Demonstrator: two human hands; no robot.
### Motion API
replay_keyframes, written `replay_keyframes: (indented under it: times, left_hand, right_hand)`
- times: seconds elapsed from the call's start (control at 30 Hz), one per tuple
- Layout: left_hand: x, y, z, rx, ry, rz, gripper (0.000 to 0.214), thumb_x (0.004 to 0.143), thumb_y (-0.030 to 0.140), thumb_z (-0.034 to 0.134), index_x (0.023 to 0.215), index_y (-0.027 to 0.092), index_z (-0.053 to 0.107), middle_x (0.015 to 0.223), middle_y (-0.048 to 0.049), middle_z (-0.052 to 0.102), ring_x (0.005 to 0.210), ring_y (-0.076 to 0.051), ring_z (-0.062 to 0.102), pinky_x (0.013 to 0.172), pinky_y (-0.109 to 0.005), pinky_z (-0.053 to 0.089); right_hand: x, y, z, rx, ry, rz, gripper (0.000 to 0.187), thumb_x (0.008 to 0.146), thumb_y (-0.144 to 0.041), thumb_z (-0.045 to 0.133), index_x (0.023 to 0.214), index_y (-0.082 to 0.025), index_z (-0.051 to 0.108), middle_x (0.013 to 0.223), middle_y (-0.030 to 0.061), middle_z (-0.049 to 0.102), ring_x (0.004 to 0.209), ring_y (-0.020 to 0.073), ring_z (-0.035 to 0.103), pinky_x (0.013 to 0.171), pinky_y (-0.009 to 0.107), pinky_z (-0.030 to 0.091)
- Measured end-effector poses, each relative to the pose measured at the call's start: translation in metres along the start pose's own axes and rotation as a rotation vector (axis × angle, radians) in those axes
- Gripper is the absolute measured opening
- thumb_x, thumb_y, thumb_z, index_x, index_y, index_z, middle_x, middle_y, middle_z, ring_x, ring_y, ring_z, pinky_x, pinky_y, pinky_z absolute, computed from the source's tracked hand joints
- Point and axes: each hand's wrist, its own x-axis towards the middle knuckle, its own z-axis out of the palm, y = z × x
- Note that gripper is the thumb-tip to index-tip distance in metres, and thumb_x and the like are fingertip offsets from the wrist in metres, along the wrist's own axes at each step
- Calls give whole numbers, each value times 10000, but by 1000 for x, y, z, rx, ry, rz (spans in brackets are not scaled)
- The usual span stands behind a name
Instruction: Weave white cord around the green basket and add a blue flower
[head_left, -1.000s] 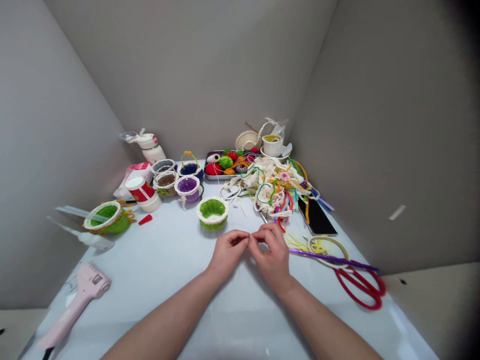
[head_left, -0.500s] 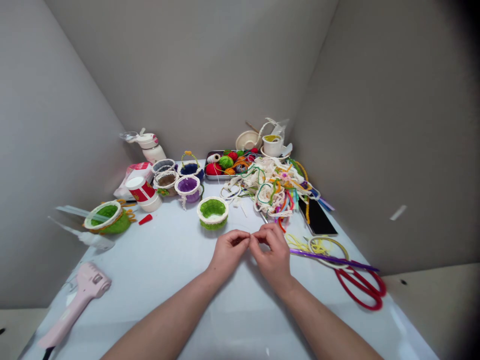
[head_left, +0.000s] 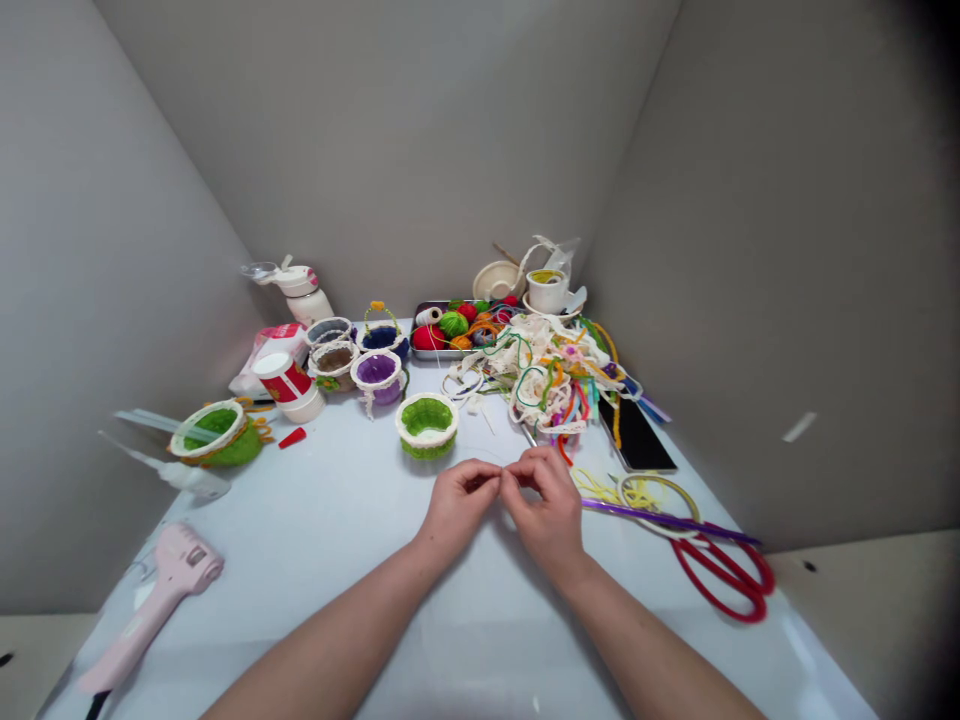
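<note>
My left hand and my right hand meet fingertip to fingertip over the middle of the table, each closed in a pinch. A fine pale thread shows just beyond the fingertips and seems to run into them. Whatever else lies between the tips is too small to make out. Just behind my left hand stands a small green woven basket with a white rim. To the right of my right hand lie a purple strip, yellow yarn scraps and a pale hoop.
Red-handled scissors and a black phone lie on the right. A yarn and lace heap sits behind them, beside a tray of yarn balls. Small baskets stand back left; a pink glue gun lies front left.
The view has shifted very slightly. Both hands keep the same pinch in the same place, and nothing on the table has moved.
</note>
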Motion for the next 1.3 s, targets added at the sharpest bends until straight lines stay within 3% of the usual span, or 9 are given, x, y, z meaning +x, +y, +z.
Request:
replay_keyframes:
  times: [0.67,1.03,1.3]
  left_hand:
    - [1,-1,1,-22,-3,-5,116,691,155,628,740,160,733,796,-54,731,785,-183,651,786,-277,494]
    - [1,0,1,-17,7,-4,101,709,206,674,762,149,739,800,-61,730,766,-180,653,759,-276,501]
    - [1,-2,1,-22,20,-5,110,690,208,671,754,149,737,796,-58,731,762,-173,650,752,-270,498]
  right_hand:
    - [0,3,0,48,-21,86,51,819,-140,610,823,-188,628,876,43,525,774,146,570,585,246,538]
    - [-1,7,-3,109,-81,229,34,819,-179,600,827,-194,630,908,40,529,811,157,570,635,263,530]
    - [1,10,-3,80,-81,206,57,808,-184,600,857,-203,621,918,39,548,878,189,561,754,325,485]
